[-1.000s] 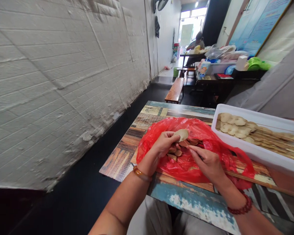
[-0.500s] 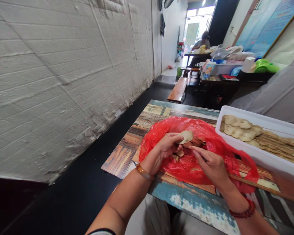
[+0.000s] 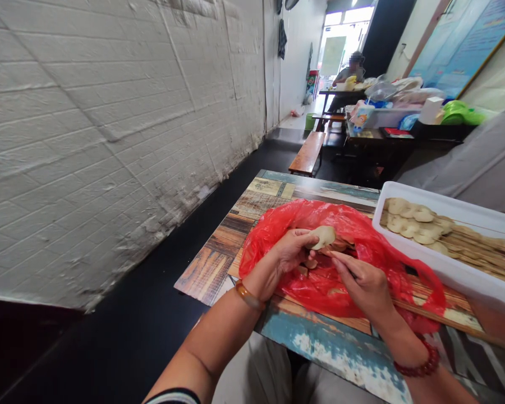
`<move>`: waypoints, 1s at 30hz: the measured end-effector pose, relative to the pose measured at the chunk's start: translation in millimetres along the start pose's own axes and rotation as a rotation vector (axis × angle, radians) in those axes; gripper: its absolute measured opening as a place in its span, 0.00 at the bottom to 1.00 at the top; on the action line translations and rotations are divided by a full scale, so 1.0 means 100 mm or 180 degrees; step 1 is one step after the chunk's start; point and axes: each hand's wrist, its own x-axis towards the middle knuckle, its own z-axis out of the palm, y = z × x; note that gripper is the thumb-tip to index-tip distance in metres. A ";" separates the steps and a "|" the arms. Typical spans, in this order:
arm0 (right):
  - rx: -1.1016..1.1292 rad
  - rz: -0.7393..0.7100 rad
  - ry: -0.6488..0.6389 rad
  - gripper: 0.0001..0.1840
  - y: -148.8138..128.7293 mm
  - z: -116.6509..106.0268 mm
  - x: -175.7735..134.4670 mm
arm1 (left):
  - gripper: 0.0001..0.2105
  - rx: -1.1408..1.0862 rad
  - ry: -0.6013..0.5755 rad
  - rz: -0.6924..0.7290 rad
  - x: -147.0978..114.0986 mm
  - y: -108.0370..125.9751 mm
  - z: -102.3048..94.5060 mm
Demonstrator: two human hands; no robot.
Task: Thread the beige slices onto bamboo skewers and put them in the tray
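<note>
My left hand (image 3: pixel 295 249) is closed on a thin, pale, round slice that looks like potato (image 3: pixel 323 238), pinched between thumb and fingers above the open red plastic bag (image 3: pixel 278 219). Just to its right, my right hand (image 3: pixel 364 283) pinches a thin bamboo skewer (image 3: pixel 329 253), its tip close to the slice; whether they touch I cannot tell. More loose slices (image 3: pixel 310 264) lie inside the bag below the hands. At the right, a white plastic tray (image 3: pixel 446 203) holds several skewers threaded with overlapping slices (image 3: pixel 412 227).
The bag and tray rest on a wood-patterned table (image 3: pixel 210 272). Bamboo sticks (image 3: pixel 454 317) lie near its right front. A white brick-patterned wall (image 3: pixel 130 140) runs along the left. Ahead stand a bench (image 3: pixel 309 152), a loaded table (image 3: pixel 366 137) and a seated person (image 3: pixel 348 73).
The slice in my left hand has shifted slightly right and is tilted a little differently. My right hand stays almost in place with the skewer. The view has moved marginally.
</note>
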 end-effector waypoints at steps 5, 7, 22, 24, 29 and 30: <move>0.0060 0.0107 0.0053 0.15 -0.02 0.01 0.02 | 0.12 0.0485 0.0289 0.0233 0.02 -0.04 0.02; 0.0124 0.0226 0.0022 0.14 -0.03 0.01 0.03 | 0.12 0.0812 0.0509 0.0384 0.02 -0.06 0.04; 0.0441 0.0721 -0.0087 0.12 -0.07 0.03 0.05 | 0.15 0.1158 0.0777 0.0765 0.02 -0.03 0.06; 0.0402 0.0753 -0.0070 0.12 -0.07 0.03 0.05 | 0.16 0.1193 0.0800 0.0725 0.02 -0.05 0.05; 0.0381 0.0833 -0.0076 0.13 -0.10 0.04 0.05 | 0.15 0.1326 0.0804 0.0624 0.03 -0.06 0.04; 0.0399 0.0851 -0.0089 0.13 -0.11 0.04 0.05 | 0.15 0.1344 0.0802 0.0612 0.02 -0.05 0.04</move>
